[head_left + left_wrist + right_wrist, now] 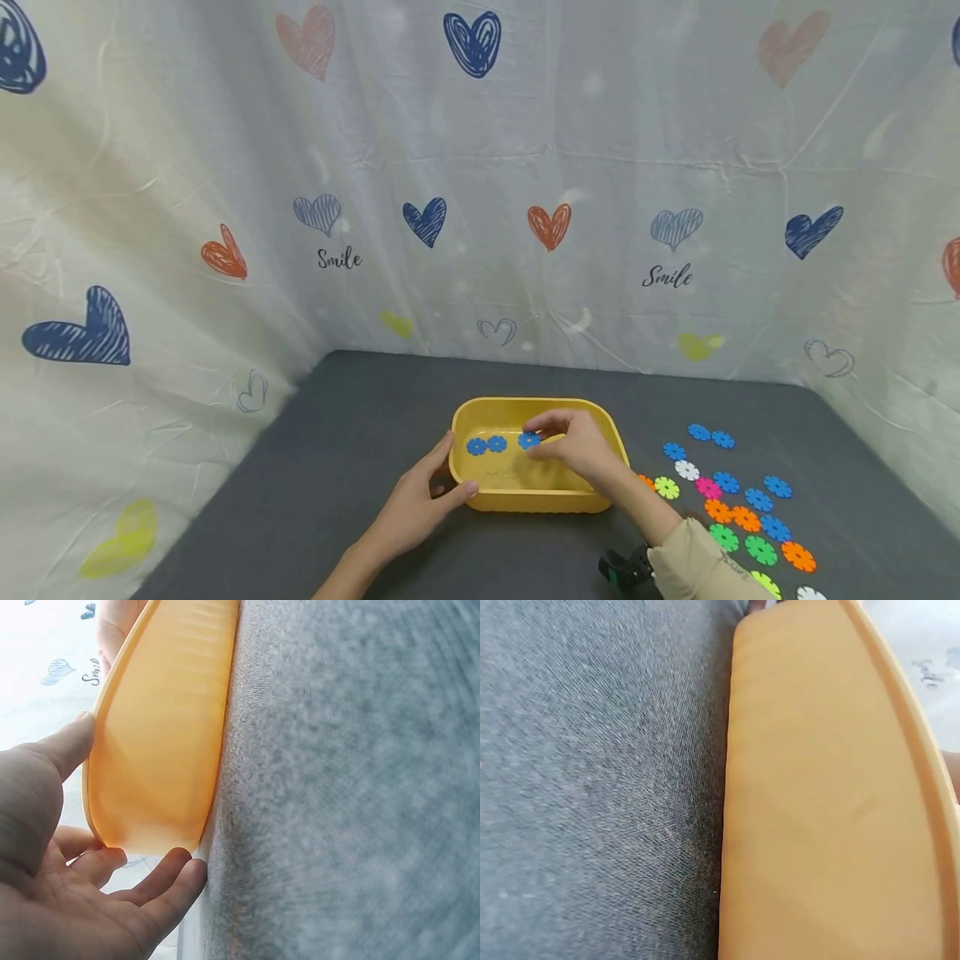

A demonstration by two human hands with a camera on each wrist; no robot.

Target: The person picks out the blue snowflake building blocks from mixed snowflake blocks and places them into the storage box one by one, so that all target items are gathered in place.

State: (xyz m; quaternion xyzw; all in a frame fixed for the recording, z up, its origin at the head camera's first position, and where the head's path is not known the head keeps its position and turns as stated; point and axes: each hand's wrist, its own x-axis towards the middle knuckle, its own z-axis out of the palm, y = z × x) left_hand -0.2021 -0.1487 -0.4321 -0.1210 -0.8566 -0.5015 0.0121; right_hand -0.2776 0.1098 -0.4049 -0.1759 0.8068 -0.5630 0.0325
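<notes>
A yellow plastic bin stands on the dark table. My left hand holds its left end, with the thumb at the front rim and the fingers around the corner. In the left wrist view, those fingertips touch the bin's end wall. My right hand reaches over the bin from the right and pinches a blue notched building disc between thumb and fingers. Two more blue discs lie side by side inside the bin. The right wrist view shows the bin's side; the pinching fingers are hidden there.
Several loose discs, blue, orange, green, pink and white, lie right of the bin. A black object is by the right sleeve. A heart-print curtain hangs behind the table.
</notes>
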